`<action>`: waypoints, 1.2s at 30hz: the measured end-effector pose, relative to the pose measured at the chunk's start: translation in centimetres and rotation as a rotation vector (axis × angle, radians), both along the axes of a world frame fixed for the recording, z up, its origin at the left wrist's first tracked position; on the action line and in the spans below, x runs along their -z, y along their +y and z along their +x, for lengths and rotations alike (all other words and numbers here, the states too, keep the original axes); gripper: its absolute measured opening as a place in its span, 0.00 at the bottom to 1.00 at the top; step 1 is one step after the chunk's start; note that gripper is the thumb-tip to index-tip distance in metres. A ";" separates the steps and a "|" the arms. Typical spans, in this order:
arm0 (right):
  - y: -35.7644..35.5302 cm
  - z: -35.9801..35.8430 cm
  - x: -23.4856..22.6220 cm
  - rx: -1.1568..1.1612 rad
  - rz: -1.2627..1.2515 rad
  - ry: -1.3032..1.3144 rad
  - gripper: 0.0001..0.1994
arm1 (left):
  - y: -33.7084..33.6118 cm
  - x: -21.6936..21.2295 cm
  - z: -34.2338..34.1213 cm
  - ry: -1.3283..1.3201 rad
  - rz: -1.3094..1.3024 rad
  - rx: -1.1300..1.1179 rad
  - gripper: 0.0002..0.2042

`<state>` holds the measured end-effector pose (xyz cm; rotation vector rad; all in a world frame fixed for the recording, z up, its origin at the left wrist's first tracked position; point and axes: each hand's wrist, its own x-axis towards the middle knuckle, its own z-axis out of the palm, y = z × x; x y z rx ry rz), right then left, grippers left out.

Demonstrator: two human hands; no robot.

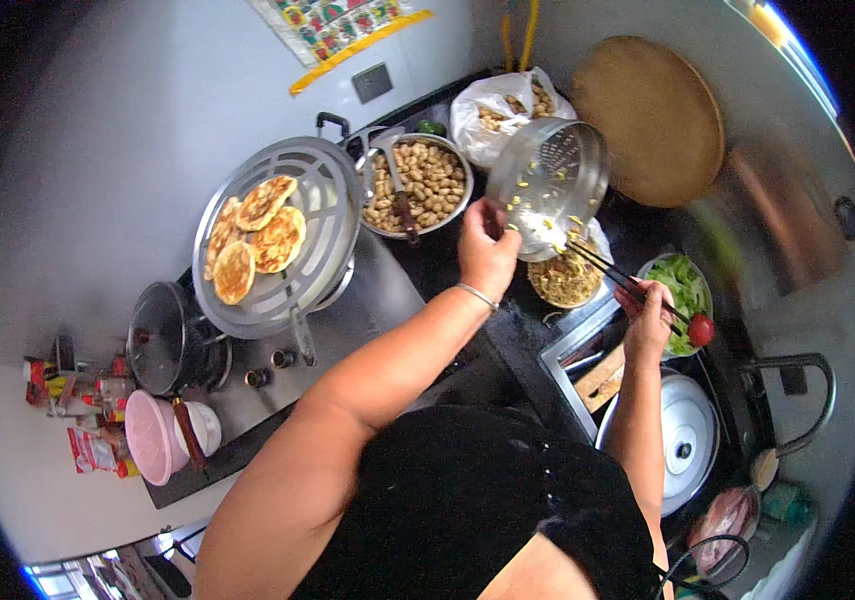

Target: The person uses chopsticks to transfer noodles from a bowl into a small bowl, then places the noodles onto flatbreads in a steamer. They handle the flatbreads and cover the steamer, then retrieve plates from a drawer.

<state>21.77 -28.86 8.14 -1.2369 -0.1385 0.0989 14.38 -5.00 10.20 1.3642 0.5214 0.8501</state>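
While the left hand (488, 252) grips a tilted round steel pot (548, 180) over brown shredded food (564, 282), already heaped, the right hand (650, 308) clasps slim black chopsticks (602, 264); yellow scraps (575, 221) remain inside.

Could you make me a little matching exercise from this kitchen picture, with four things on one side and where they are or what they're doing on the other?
Column one:
1. Left hand
2. Right hand
3. Browned flat cakes
4. Leafy greens

Column two:
A. Lying on a slotted metal disc
B. Holding dark chopsticks
C. Next to a round red thing
D. Holding a tilted metal strainer

Right pairs: 1-D, 2-B, 3-A, 4-C
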 end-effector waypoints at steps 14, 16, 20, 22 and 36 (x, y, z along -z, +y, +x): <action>0.9 -0.5 -2.3 -0.034 0.043 -0.097 0.14 | 0.5 -0.7 -1.3 0.017 -0.123 0.108 0.23; 1.0 0.2 -1.7 -0.022 0.020 -0.088 0.15 | -0.4 -2.2 -1.5 -0.036 -0.208 0.144 0.22; 0.6 0.4 0.0 -0.022 0.046 -0.055 0.13 | -0.4 -1.7 -1.4 -0.038 -0.158 0.133 0.22; 0.3 -0.1 0.2 -0.020 0.071 -0.026 0.12 | -0.1 -1.4 -1.4 -0.052 -0.134 0.122 0.22; 2.9 -0.8 -2.0 -0.049 -0.025 -0.120 0.12 | -0.9 -2.1 -1.5 -0.043 -0.205 0.174 0.25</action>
